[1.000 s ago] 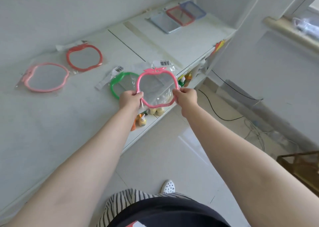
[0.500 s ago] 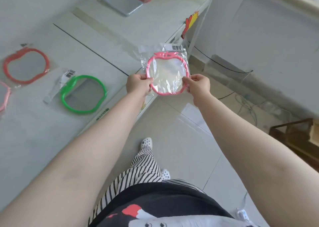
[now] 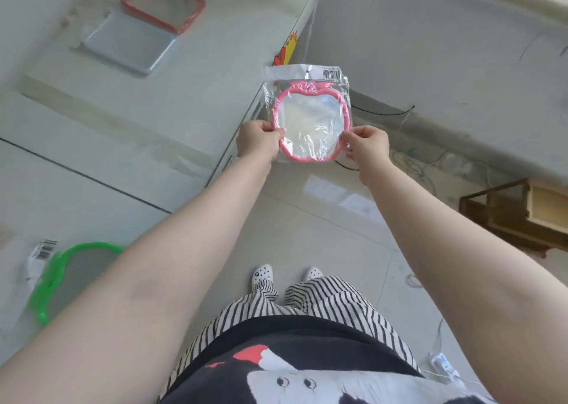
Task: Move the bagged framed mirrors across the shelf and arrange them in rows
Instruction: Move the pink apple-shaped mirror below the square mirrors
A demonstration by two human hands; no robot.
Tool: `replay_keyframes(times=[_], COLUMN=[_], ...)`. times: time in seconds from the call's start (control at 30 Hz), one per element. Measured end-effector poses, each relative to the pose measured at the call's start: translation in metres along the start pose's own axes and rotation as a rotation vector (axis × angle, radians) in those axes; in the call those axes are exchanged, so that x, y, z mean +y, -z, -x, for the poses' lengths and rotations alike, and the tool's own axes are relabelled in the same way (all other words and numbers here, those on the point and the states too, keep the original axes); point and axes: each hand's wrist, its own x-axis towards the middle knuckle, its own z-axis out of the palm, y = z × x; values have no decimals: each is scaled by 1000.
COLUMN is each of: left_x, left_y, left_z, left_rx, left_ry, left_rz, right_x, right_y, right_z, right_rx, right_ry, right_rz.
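Head view: both hands hold 1 bagged pink apple-shaped mirror [image 3: 312, 122] up in the air, past the shelf [image 3: 129, 120] edge, over the floor. Left hand [image 3: 257, 140] pinches the frame's left side, right hand [image 3: 366, 146] pinches its right side, fingers curled onto the bag. Green mirror [image 3: 66, 276] lies on the shelf at lower left. Red-framed square mirror [image 3: 163, 3] and grey square one [image 3: 127, 45] lie at the far end, just beside each other.

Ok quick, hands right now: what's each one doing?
Left hand: closed, pinching the left edge of the bagged pink mirror.
Right hand: closed, pinching the same mirror's right edge.
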Motion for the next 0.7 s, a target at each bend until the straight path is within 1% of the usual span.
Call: replay_keyframes(times=[0.17,0.33,0.53,0.7], left_x=[26,59,97,108], left_y=[-36,-77,-120,-128], left_z=[-36,-64,-91,-111], left_rx=[4,53,159,268], left_ry=[15,50,60,57], left_rz=[-4,1,48,114], right_x=[-20,-45,-87,-117], right_y=[4,14,24,5], right_z=[-55,-124,-198,-237], right_rx=[5,-22,-115,-217], right_ry=[6,61,137,178], right_rz=[6,29,92,148])
